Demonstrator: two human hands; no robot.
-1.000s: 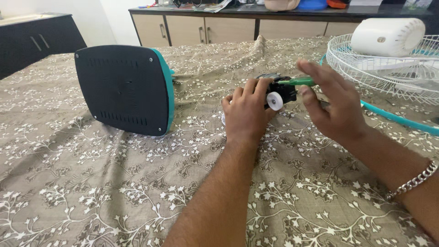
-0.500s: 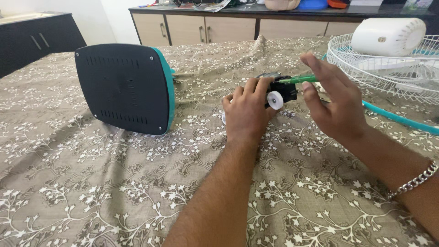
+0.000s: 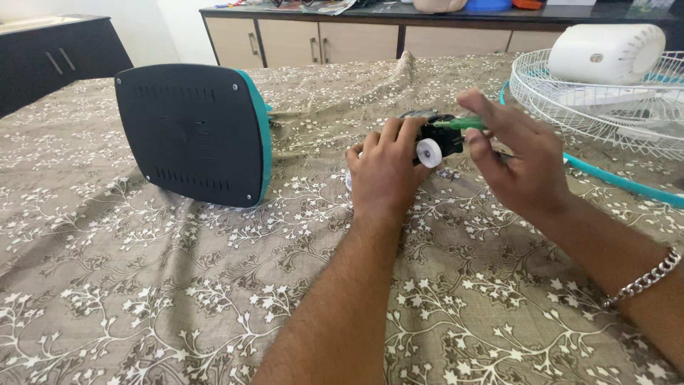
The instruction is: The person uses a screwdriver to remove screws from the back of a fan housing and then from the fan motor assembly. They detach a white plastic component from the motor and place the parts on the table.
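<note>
While left hand (image 3: 385,171) clamps small black plastic motor block with white round knob (image 3: 434,142) | right hand (image 3: 516,160) pinches green-handled screwdriver (image 3: 463,124) | flowered brown cloth (image 3: 178,285) on table

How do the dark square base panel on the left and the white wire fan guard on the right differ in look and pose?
The base panel is a solid dark slab with a teal edge; the fan guard is an open white wire mesh with a teal rim. The base panel stands tilted on its edge, while the fan guard lies flat. The base panel carries nothing; the fan guard holds a white motor housing. Both rest on the patterned cloth, clear of both hands.
</note>
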